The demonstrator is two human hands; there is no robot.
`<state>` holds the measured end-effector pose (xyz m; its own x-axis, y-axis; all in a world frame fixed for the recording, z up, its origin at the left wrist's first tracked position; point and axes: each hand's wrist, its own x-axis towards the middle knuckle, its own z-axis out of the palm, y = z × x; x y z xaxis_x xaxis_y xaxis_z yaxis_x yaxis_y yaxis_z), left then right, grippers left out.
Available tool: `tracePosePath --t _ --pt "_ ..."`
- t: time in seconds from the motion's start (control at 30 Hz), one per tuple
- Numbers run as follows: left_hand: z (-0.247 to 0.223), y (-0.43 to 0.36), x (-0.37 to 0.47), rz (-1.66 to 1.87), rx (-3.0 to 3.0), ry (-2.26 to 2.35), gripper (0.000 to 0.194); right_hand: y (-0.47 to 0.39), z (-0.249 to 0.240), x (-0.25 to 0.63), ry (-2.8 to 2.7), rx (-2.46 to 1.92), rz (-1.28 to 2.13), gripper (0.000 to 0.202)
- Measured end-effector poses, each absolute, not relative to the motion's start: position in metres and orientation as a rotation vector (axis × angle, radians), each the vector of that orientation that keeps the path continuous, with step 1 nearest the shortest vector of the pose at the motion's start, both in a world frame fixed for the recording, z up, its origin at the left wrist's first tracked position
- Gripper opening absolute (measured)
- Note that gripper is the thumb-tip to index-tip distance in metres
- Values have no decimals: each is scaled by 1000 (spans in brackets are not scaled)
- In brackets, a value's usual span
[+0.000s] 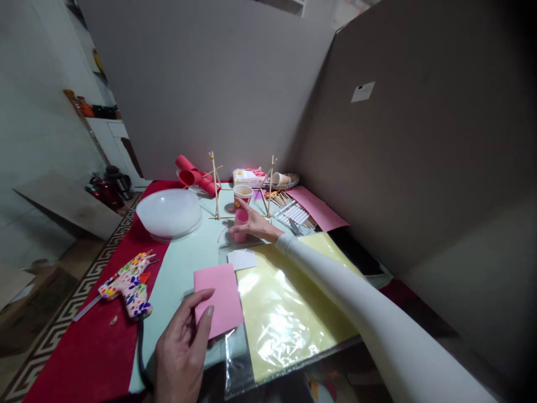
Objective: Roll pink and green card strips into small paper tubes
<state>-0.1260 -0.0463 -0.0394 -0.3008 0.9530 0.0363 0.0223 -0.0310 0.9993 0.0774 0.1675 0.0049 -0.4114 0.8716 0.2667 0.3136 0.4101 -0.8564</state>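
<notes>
My left hand (181,341) grips a folded piece of pink paper (218,302) by its left edge, thumb on top. Farther forward, my right hand (255,225) has its fingers closed around a small pink paper tube (240,217) that stands upright on the table. Just behind the tube is a paper cup (243,192), partly covered by my fingers. A frame of thin wooden sticks (216,190) stands around the cup. Between my hands lie a small white paper (242,259) and a yellow sheet in a clear sleeve (289,308).
To the left are a white plastic bowl (170,212) and a flower-patterned glue gun (130,282) with a black cord. Red paper rolls (189,177) and a tissue pack (248,177) sit at the back. White markers (296,214) and a pink sheet (319,208) lie at right, by grey panels.
</notes>
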Motion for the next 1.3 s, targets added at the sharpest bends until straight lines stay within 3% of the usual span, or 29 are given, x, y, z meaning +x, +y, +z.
tracePosePath --t 0.37,0.63,0.9,1.0,1.17,1.3 --pt "-39 -46 -125 1436 1061 1463 44 160 -17 66 -1554 -910 1068 101" --pt "-43 -45 -126 1421 1074 1481 47 172 -18 67 -1613 -953 991 120" --pt "-45 -43 -127 1445 1053 1421 46 157 11 87 -1638 -917 961 123" --pt "-47 -41 -130 1436 1052 1404 50 144 42 106 -1548 -902 869 105" --pt "-41 -45 -131 1620 996 1206 43 46 75 115 -1330 -882 751 48" --pt "-19 -63 -121 1659 924 992 70 -67 44 81 -1346 -924 801 31"
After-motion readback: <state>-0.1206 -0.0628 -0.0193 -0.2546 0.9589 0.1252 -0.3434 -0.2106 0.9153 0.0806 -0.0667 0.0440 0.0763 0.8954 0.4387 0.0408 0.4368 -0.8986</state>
